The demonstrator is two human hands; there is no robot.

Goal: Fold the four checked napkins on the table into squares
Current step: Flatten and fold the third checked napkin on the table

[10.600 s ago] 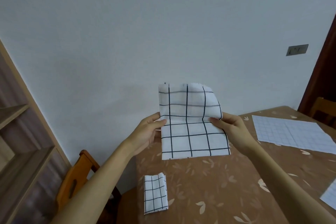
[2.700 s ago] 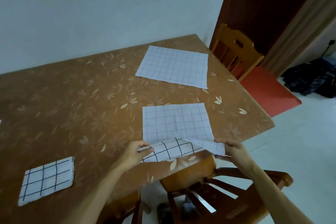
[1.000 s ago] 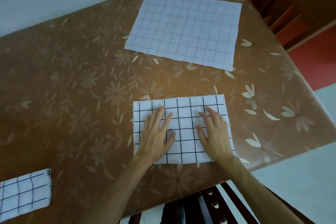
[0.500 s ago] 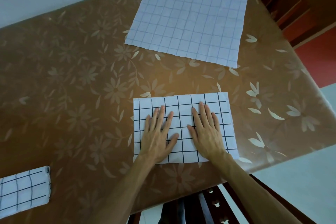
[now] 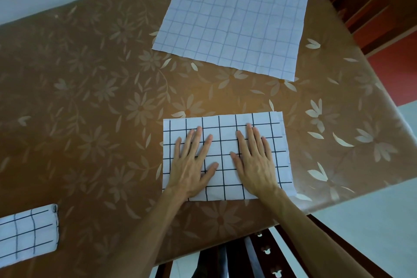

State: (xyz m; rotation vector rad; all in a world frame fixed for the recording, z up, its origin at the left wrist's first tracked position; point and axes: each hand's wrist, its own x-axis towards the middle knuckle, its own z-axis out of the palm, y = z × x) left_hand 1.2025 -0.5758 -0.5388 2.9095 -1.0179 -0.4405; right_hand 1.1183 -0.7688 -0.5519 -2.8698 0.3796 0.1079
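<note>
**Worktop** (image 5: 90, 97): a brown surface with a pale flower pattern fills most of the view. Its near right corner juts toward me above a dark wooden chair (image 5: 248, 255).

**Flat napkin** (image 5: 232, 27): this lies at the far side of the worktop, opened out in a single layer with its faint grid side up. It is well apart from my hands and no fold has been made in it.

**Half-folded napkin** (image 5: 223, 137): this is directly in front of me, near the front edge. It is doubled into a rectangle, bold black checks uppermost. A second layer peeks out along its right edge, so the halves are not quite flush.

**Left hand** (image 5: 191, 165) and **right hand** (image 5: 255, 162): both lie palm down on the half-folded napkin, side by side. The fingers are straight and slightly spread, pressing the cloth flat and gripping nothing.

**Folded napkin** (image 5: 27, 232): a small, thick packet sits at the lower left, cut off by the frame, so I cannot tell whether it is truly square.

**Progress, as I judge it:** one napkin looks finished. The one under my hands has its first fold and needs at least one more to become a square. The flat napkin is untouched. The fourth napkin is out of view, so its state is unknown.
</note>
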